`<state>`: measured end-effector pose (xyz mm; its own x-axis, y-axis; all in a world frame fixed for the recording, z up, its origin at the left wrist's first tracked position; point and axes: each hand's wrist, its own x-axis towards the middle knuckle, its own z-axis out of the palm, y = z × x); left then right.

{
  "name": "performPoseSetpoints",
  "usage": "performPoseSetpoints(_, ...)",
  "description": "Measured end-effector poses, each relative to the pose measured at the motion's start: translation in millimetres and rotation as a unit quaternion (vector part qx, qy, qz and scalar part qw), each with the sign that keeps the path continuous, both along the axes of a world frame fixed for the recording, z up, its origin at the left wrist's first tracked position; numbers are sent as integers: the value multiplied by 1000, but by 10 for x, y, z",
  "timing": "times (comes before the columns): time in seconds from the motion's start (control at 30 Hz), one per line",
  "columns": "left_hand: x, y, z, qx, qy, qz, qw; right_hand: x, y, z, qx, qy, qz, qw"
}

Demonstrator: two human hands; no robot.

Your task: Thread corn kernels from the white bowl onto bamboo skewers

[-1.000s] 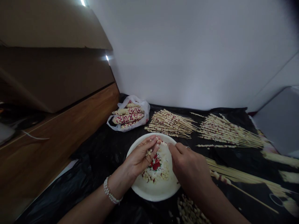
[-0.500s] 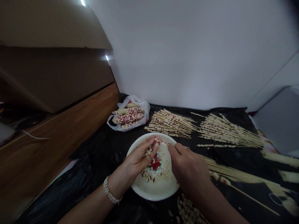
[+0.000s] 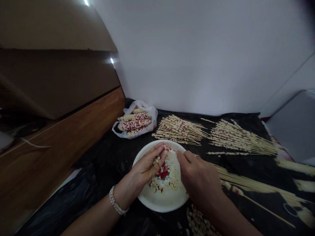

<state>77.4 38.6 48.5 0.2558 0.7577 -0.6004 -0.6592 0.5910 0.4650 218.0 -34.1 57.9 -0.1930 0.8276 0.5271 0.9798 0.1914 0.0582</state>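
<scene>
My right hand (image 3: 200, 173), a ring on one finger, is closed around a bamboo skewer (image 3: 268, 209) threaded with cream and dark red corn kernels. Its threaded tip end pokes out past my fingers on the left, and the bare stick runs out to the lower right. My left hand (image 3: 147, 164) is half closed, palm up, with loose corn kernels (image 3: 157, 160) in it; its fingertips are at the skewer's tip. Both hands are over a white bowl (image 3: 163, 206) with a red flower print and loose kernels in the bottom.
Behind the bowl, a plastic bag (image 3: 154, 114) holds speckled corn cobs (image 3: 135, 124). Threaded skewers lie in two piles (image 3: 179, 129) (image 3: 236, 137). Bare skewers (image 3: 248, 180) lie right, stripped cobs (image 3: 299, 167) beyond. Loose kernels (image 3: 199, 221) lie on black plastic sheeting (image 3: 105, 164). A cardboard box (image 3: 56, 78) stands left.
Almost nothing differs. Both hands keep their places at the skewer's tip, and the view has shifted very slightly.
</scene>
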Motion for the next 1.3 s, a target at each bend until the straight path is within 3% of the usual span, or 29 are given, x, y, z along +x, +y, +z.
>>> performPoseSetpoints(0.57, -15, 11, -29, -20, -14, -35, 999, -28, -18, 20, 26, -20, -4, 999)
performPoseSetpoints(0.87, 7, -44, -93, 15, -29, -101, 994, -37, 13, -32, 23, 2, 2, 1000)
performPoseSetpoints(1.13, -27, 37, -111, -24, -83, -152, 985, 9, 22, -23, -4, 13, -13, 1000)
performPoseSetpoints(1.3, -9, 26, -98, -7, -65, -140, 988, 2, 21, -23, -5, 15, 2, 1000)
